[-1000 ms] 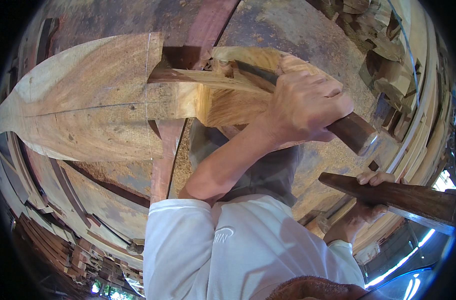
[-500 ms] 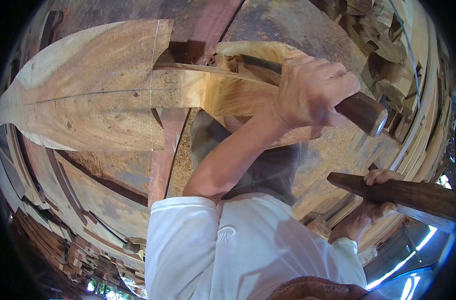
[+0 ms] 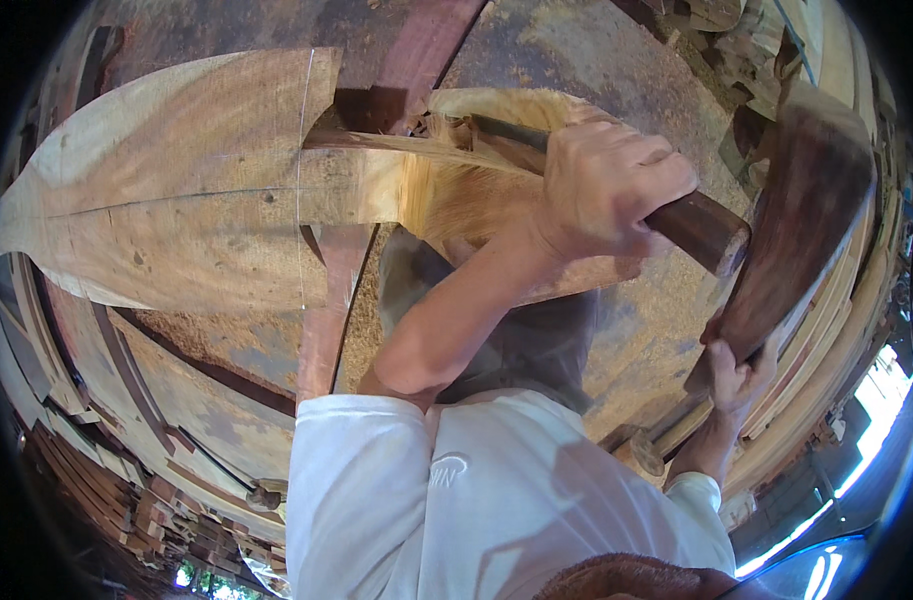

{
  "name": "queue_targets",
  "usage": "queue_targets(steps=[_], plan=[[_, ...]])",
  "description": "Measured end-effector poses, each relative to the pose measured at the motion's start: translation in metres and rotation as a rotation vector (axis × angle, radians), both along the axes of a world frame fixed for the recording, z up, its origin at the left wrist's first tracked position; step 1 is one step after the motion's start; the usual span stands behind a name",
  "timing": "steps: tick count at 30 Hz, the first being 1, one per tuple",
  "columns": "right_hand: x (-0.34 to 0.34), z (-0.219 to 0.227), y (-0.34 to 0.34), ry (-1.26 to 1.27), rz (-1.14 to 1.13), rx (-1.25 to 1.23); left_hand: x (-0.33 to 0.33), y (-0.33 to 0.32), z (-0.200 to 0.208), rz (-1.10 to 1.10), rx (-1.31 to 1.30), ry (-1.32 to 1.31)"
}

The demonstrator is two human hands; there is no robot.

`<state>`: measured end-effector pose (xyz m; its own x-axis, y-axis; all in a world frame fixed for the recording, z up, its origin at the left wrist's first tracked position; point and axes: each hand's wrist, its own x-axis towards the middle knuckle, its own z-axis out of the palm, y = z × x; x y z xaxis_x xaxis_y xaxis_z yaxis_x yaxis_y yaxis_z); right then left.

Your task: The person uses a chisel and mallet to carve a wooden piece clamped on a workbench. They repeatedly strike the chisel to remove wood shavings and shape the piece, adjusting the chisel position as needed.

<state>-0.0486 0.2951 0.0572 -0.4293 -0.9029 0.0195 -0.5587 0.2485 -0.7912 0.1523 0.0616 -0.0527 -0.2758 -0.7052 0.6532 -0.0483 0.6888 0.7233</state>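
A large pale-brown carved wooden piece (image 3: 186,190) stretches from the far left to the middle, broad and leaf-shaped, with a dark line along it and a pale line across. Its narrower right part has a freshly cut notch. My left hand (image 3: 616,180) is wrapped around a chisel (image 3: 701,230) with a thick brown handle. The chisel's dark shaft slants left into the cut, and its tip is hidden. My right hand (image 3: 738,378) grips the narrow end of a dark wooden mallet (image 3: 801,220). The blurred mallet head is upright, just right of the handle's end.
A reddish plank (image 3: 338,300) crosses under the wooden piece. Sawdust (image 3: 226,350) covers much of the surface below. Offcuts (image 3: 716,70) are heaped at the far right, with long boards (image 3: 846,330) along the right edge. Stacked wood pieces (image 3: 166,515) lie at the lower left.
The mallet has swung up and left from the lower right toward the chisel handle. My left hand and the chisel have shifted slightly left, and the wooden piece has moved a little.
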Motion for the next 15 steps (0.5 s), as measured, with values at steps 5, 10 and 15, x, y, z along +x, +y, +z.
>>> queue_targets(steps=[5, 10, 15], plan=[[-0.013, 0.011, 0.013, -0.495, -0.037, -0.175, -0.003, 0.003, -0.005, 0.029, -0.001, -0.002], [0.011, 0.009, 0.000, -0.073, 0.097, -0.042, -0.001, 0.002, -0.008, -0.013, -0.011, -0.017], [0.009, 0.012, 0.010, -0.077, -0.101, -0.056, -0.006, 0.003, -0.013, -0.043, -0.004, -0.014]])
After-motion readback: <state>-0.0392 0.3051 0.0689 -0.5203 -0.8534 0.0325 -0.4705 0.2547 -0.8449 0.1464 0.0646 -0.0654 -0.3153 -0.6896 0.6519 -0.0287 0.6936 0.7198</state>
